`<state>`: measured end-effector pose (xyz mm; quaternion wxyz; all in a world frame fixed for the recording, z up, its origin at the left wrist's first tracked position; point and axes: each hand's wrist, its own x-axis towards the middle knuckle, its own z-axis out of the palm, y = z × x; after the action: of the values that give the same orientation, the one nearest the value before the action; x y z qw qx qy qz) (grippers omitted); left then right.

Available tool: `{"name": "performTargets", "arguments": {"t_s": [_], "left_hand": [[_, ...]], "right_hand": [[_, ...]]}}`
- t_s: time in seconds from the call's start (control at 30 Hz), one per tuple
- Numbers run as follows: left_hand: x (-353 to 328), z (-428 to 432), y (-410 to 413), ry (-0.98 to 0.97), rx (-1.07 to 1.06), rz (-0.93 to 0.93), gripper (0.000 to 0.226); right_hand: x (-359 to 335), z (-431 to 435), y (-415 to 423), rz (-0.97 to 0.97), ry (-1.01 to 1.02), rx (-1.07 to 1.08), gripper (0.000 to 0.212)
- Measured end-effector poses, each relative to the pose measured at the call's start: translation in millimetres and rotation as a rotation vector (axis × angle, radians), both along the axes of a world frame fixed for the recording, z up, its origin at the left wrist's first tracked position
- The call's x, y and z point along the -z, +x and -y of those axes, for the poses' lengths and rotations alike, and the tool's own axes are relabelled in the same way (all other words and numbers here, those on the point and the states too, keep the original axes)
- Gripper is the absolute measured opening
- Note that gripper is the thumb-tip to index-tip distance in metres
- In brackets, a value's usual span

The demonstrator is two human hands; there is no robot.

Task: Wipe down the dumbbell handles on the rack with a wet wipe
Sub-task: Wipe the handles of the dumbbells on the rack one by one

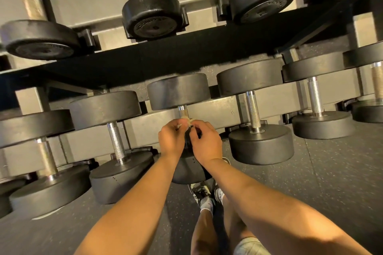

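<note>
Hands (171, 141) pinch wet wipe (187, 119) against dumbbell handle (183, 111).

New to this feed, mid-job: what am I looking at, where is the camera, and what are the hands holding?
No machine here: a person works with bare hands, and the one picture comes from a camera on their head, looking down. The left hand and right hand meet at the handle of the middle dumbbell, low on the rack, and appear to pinch a small pale wipe against it. More dumbbells sit on either side and higher up. Below are the speckled floor and the person's shoes.
</note>
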<state>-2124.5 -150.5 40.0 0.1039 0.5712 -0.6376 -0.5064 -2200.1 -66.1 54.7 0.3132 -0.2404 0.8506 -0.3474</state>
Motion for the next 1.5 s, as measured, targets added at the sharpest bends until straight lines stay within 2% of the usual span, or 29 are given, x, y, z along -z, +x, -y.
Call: {"name": "performTargets", "arguments": {"t_s": [0.13,0.37,0.5,0.6,0.7,0.8,0.9,1.0,1.1,1.17,1.27,1.37,1.5], "left_hand": [[-2,-5,5,0.068,0.037,0.086,0.015],[-9,-10,16,0.131,0.17,0.247,0.018],[-11,-15,27,0.115,0.132,0.16,0.01],[-24,-23,24,0.038,0.083,0.025,0.018],[-38,-26,11,0.062,0.086,-0.029,0.027],[-39,-25,10,0.062,0.113,-0.056,0.03],[-33,-21,11,-0.011,0.148,-0.057,0.032],[-24,-18,7,-0.104,0.094,-0.008,0.033],[-23,-18,4,-0.086,0.074,0.12,0.033],[-20,-20,4,-0.082,0.06,0.141,0.034],[-17,-25,8,-0.052,0.012,0.139,0.034],[-18,-28,10,-0.052,-0.045,0.15,0.036],[-20,-27,8,0.009,-0.095,0.103,0.033]], "right_hand": [[1,0,1,-0.005,-0.033,0.014,0.006],[-2,-4,1,0.047,-0.017,0.014,0.013],[-11,-11,-2,0.195,-0.048,0.035,0.018],[-23,-11,-3,0.282,-0.122,0.042,0.02],[-29,-10,0,0.242,-0.179,-0.023,0.02],[-29,-7,-4,0.228,-0.163,0.01,0.027],[-23,-1,-10,0.148,-0.134,0.076,0.019],[-15,9,-13,0.09,-0.145,0.164,0.017],[-8,26,-17,0.117,-0.187,0.211,0.019],[-4,36,-18,0.125,-0.176,0.174,0.024],[4,42,-12,0.052,-0.119,-0.006,0.035],[9,37,-10,0.049,-0.127,-0.029,0.032],[11,23,-8,-0.008,-0.041,-0.14,0.027]]}}
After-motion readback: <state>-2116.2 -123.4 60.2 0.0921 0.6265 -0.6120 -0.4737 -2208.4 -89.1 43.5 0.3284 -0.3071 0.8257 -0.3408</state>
